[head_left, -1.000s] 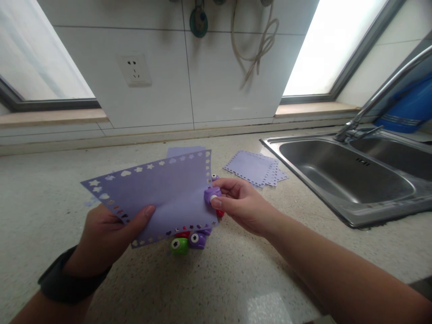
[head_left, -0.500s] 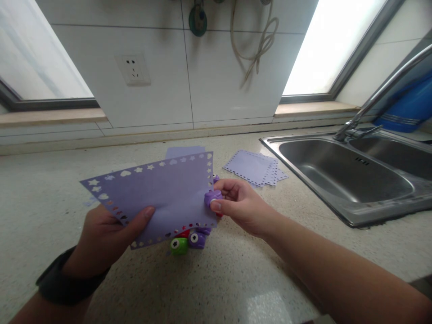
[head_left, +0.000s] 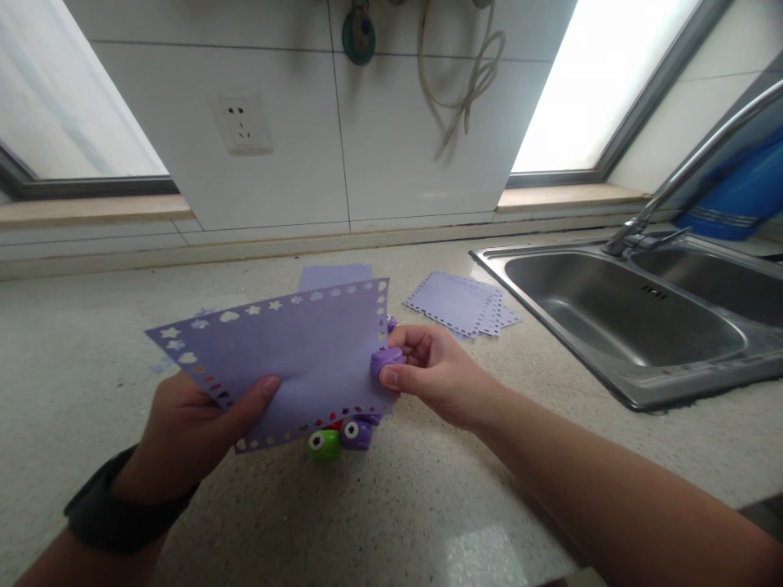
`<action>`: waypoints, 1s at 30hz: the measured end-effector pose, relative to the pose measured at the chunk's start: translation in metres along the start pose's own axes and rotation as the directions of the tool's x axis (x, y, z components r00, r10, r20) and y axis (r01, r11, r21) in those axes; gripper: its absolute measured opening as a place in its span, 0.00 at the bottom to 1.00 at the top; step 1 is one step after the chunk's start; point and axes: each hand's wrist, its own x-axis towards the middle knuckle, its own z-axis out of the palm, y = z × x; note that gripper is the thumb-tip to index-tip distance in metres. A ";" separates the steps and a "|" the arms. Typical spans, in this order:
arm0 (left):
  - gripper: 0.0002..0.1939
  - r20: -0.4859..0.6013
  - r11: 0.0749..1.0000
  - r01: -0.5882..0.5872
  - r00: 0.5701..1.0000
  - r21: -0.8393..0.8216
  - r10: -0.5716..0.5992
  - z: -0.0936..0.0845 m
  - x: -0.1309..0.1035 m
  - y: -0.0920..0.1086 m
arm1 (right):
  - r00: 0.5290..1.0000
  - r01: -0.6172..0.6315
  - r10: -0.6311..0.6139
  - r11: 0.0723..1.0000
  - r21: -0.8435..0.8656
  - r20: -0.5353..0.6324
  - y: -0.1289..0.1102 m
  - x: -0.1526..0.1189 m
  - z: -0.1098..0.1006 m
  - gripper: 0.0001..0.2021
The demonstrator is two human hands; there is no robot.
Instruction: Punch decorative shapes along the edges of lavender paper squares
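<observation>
A sheet of purple paper, with star, heart and flower cut-outs along its edges, is tilted above the counter. My left hand grips its lower left part, thumb on top and fingers underneath. At the right edge of the sheet, my right hand pinches a purple craft punch that sits over the paper's border. Under the sheet's lower edge stand a green craft punch and another purple punch, with a bit of red showing beside them. The paper hides the rest of that group.
Several punched purple sheets lie fanned out left of the steel sink. More purple paper rests behind the held sheet. Small paper scraps lie at the left. A tap rises behind the sink.
The thumb and the purple punch in my right hand have shifted very slightly at the paper's right edge. My left hand keeps its hold on the sheet.
</observation>
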 end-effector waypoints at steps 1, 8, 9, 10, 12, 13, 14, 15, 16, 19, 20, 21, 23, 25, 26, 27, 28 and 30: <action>0.03 0.001 1.000 0.007 1.000 -0.002 -0.007 0.000 0.000 -0.001 | 1.000 0.000 0.000 1.000 -0.004 -0.002 0.000 0.000 0.001 0.19; 0.03 0.003 0.998 0.051 0.999 -0.030 -0.051 0.000 -0.004 -0.006 | 0.999 0.021 -0.022 0.999 -0.041 -0.032 -0.004 -0.003 0.007 0.21; 0.03 0.003 0.998 0.052 0.999 -0.032 -0.052 0.000 -0.004 -0.006 | 0.999 0.024 -0.026 0.999 -0.047 -0.041 -0.004 -0.003 0.007 0.22; 0.04 0.004 0.998 0.051 0.999 -0.032 -0.051 0.000 -0.004 -0.006 | 0.998 0.026 -0.029 0.998 -0.055 -0.050 -0.004 -0.004 0.008 0.22; 0.04 0.004 0.999 0.040 0.999 -0.028 -0.040 0.001 -0.004 -0.006 | 0.998 0.025 -0.029 0.997 -0.070 -0.058 -0.005 -0.004 0.009 0.22; 0.04 0.005 0.999 0.037 0.999 -0.025 -0.037 0.001 -0.004 -0.006 | 0.998 0.020 -0.024 0.997 -0.078 -0.057 -0.005 -0.004 0.010 0.22; 0.05 0.009 0.999 0.037 0.999 -0.024 -0.037 0.001 -0.003 -0.006 | 0.998 0.013 -0.018 0.996 -0.086 -0.054 -0.005 -0.004 0.010 0.23; 0.05 0.015 0.999 0.038 0.999 -0.026 -0.038 0.000 -0.003 -0.006 | 0.999 0.008 -0.013 0.996 -0.092 -0.052 -0.005 -0.004 0.010 0.23; 0.05 0.020 0.999 0.038 0.999 -0.027 -0.037 0.000 -0.003 -0.007 | 0.999 0.004 -0.009 0.995 -0.097 -0.050 -0.005 -0.004 0.010 0.23; 0.04 0.015 0.999 0.032 0.999 -0.018 -0.032 -0.001 -0.003 -0.009 | 0.999 0.001 -0.005 0.994 -0.108 -0.040 -0.004 -0.002 0.007 0.22; 0.03 0.014 0.999 0.035 0.999 -0.011 -0.035 -0.001 -0.002 -0.009 | 0.999 0.002 -0.006 0.994 -0.106 -0.033 -0.004 -0.001 0.006 0.22; 0.03 0.016 0.999 0.042 0.999 -0.007 -0.042 -0.001 -0.002 -0.009 | 1.000 0.004 -0.007 0.994 -0.105 -0.027 -0.003 -0.001 0.004 0.22; 0.04 0.028 0.998 0.067 0.997 -0.007 -0.066 -0.001 -0.001 -0.009 | 1.000 0.012 -0.015 0.994 -0.105 -0.026 -0.003 0.001 0.001 0.21; 0.04 0.039 0.996 0.087 0.996 -0.016 -0.086 -0.001 0.001 -0.007 | 0.998 0.033 -0.038 0.993 -0.111 -0.042 -0.002 0.003 -0.003 0.20; 0.04 0.037 0.995 0.097 0.995 -0.024 -0.096 0.000 0.001 -0.007 | 0.997 0.049 -0.055 0.992 -0.113 -0.052 -0.001 0.003 -0.004 0.20; 0.04 0.037 0.993 0.109 0.993 -0.035 -0.108 0.000 0.002 -0.006 | 0.996 0.066 -0.072 0.992 -0.111 -0.058 -0.001 0.004 -0.005 0.20; 0.04 0.037 0.991 0.123 0.992 -0.047 -0.122 0.000 0.003 -0.005 | 0.994 0.083 -0.090 0.991 -0.107 -0.061 -0.001 0.004 -0.006 0.19; 0.04 0.032 0.984 0.160 0.987 -0.074 -0.158 0.000 0.004 -0.005 | 0.992 0.109 -0.115 0.989 -0.099 -0.058 -0.003 0.005 -0.007 0.18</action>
